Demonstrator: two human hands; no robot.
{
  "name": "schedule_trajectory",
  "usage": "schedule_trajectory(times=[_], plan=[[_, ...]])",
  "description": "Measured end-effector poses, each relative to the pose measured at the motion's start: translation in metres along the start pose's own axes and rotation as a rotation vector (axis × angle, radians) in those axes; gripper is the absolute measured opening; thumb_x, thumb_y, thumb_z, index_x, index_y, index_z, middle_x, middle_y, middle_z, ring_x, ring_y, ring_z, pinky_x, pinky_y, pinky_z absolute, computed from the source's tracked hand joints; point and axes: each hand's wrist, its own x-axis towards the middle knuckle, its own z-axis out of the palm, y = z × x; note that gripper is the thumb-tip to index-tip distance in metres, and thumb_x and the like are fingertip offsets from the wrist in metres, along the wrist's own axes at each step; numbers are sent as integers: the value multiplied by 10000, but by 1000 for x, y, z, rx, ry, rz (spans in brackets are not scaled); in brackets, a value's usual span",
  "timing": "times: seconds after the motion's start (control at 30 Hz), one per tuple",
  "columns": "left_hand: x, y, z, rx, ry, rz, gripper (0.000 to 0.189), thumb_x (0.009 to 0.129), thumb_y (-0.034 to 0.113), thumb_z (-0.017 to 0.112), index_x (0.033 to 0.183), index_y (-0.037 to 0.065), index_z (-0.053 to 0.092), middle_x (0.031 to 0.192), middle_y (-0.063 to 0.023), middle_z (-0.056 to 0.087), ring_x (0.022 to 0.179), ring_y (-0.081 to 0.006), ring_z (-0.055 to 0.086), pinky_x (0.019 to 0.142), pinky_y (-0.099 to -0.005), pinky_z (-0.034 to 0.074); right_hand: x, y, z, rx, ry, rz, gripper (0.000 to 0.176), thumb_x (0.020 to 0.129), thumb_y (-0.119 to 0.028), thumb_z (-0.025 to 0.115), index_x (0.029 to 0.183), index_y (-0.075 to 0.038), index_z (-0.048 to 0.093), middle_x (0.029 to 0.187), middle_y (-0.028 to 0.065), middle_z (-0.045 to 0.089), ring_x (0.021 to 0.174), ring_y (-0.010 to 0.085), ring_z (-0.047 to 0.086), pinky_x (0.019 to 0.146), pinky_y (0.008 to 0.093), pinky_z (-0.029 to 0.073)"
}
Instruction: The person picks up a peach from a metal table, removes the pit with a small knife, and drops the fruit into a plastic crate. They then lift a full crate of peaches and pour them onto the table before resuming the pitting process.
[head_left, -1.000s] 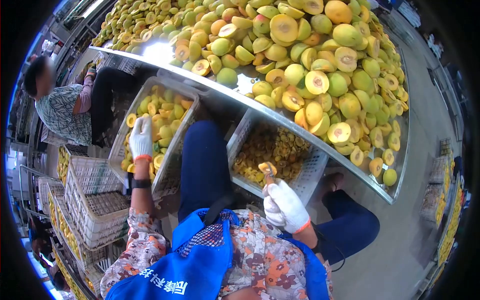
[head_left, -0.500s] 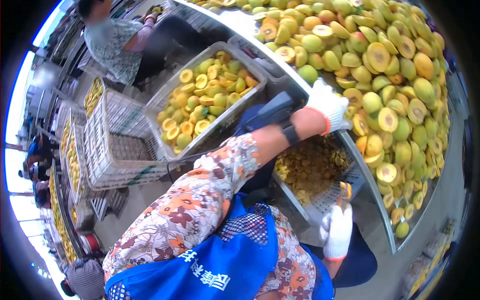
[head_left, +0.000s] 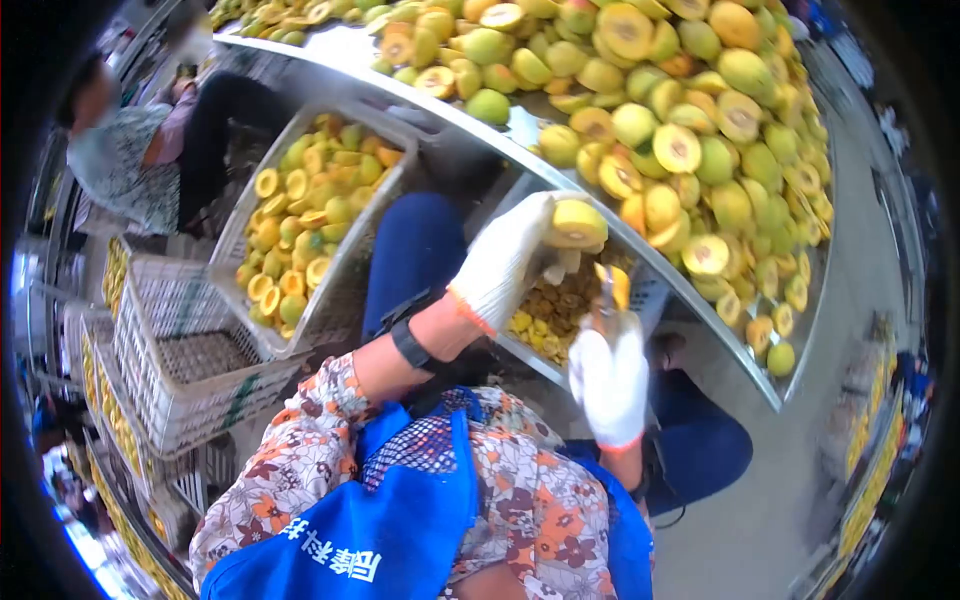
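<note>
My left hand (head_left: 505, 262), in a white glove with an orange cuff, holds a yellow-green fruit half (head_left: 578, 224) over the crate of scraps. Just to the right, my gloved right hand (head_left: 610, 378) is closed round a small tool (head_left: 606, 300) with a piece of orange-yellow flesh at its tip. The tool's exact shape is blurred. Below the hands is the crate of peelings and scraps (head_left: 545, 318). Beyond them, a heap of halved fruit (head_left: 715, 160) lies on the metal table (head_left: 690, 312).
A crate of fruit halves (head_left: 225, 272) stands at the left, with a white basket (head_left: 165, 410) beside it. A seated person (head_left: 125, 160) is at the upper left. The table's metal edge runs diagonally past my hands.
My left hand has come back from the table's edge and now holds a fruit half. My right hand has moved up and left with the tool, nearer the left. The view has shifted.
</note>
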Motion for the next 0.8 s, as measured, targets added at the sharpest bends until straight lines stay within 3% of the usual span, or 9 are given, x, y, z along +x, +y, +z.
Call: schedule_trajectory(times=[0.13, 0.2, 0.33, 0.37, 0.4, 0.47, 0.7, 0.77, 0.8], plan=[[-11, -6, 16, -190, 12, -140, 406, 1093, 362, 403, 1271, 53, 596, 1129, -99, 665, 980, -168, 641, 828, -312, 532, 6, -28, 5, -117, 62, -196, 379, 973, -196, 677, 1240, 31, 532, 808, 243, 686, 713, 426, 681, 607, 452, 527], [-10, -1, 16, -85, 98, -180, 468, 1081, 439, 406, 1287, 62, 591, 1074, -57, 656, 855, -123, 615, 704, -251, 513, 4, -25, 3, -278, 123, -355, 389, 974, -201, 678, 1248, 32, 530, 783, 238, 688, 718, 427, 687, 601, 455, 526], [-15, -7, 13, -166, 26, -134, 431, 1076, 393, 391, 1258, 54, 586, 1130, -98, 669, 955, -158, 656, 784, -296, 568, 4, -9, -3, -386, 125, -405, 343, 929, -156, 706, 1226, -25, 593, 1009, 270, 666, 733, 415, 678, 582, 454, 533], [-16, -7, 12, -145, 51, -178, 427, 1017, 389, 457, 1266, 66, 585, 1270, -133, 621, 1159, -268, 624, 1007, -425, 527, 5, -4, -5, -525, 166, -550, 331, 900, -127, 722, 1205, -48, 620, 1093, 286, 638, 737, 412, 673, 575, 454, 535], [-17, -10, 14, -142, 47, -180, 427, 1017, 389, 457, 1266, 66, 585, 1270, -133, 621, 1159, -268, 624, 1007, -425, 527, 2, -2, -4, -525, 172, -547, 331, 900, -127, 722, 1205, -48, 620, 1093, 286, 638, 737, 412, 673, 575, 454, 535], [-18, -15, 15, -158, 131, -178, 408, 1022, 370, 445, 1267, 72, 579, 1275, -137, 618, 1162, -275, 624, 1014, -433, 525, -2, -2, -1, 132, 23, 92, 333, 833, -79, 745, 1154, -75, 656, 1178, 302, 571, 738, 406, 661, 578, 453, 536], [-23, -15, 20, -88, 133, -157, 390, 1021, 354, 432, 1268, 89, 579, 1228, -99, 642, 1142, -241, 630, 1025, -398, 512, -4, -2, -4, 144, 29, 96, 356, 817, -37, 724, 1163, -68, 650, 1136, 315, 584, 696, 413, 645, 576, 451, 534], [-22, -19, 20, -80, 79, -131, 386, 1021, 343, 422, 1266, 92, 585, 1212, -84, 652, 1136, -221, 633, 1026, -384, 508, -1, -1, -4, -363, 180, -540, 349, 825, -30, 710, 1166, -66, 646, 1145, 332, 582, 678, 420, 640, 561, 450, 529], [-22, -20, 20, -79, 72, -134, 386, 1021, 343, 422, 1266, 92, 585, 1212, -84, 652, 1136, -221, 633, 1026, -384, 508, 0, 3, -7, -365, 186, -538, 349, 825, -30, 710, 1166, -66, 646, 1145, 332, 582, 678, 420, 640, 561, 450, 529]])
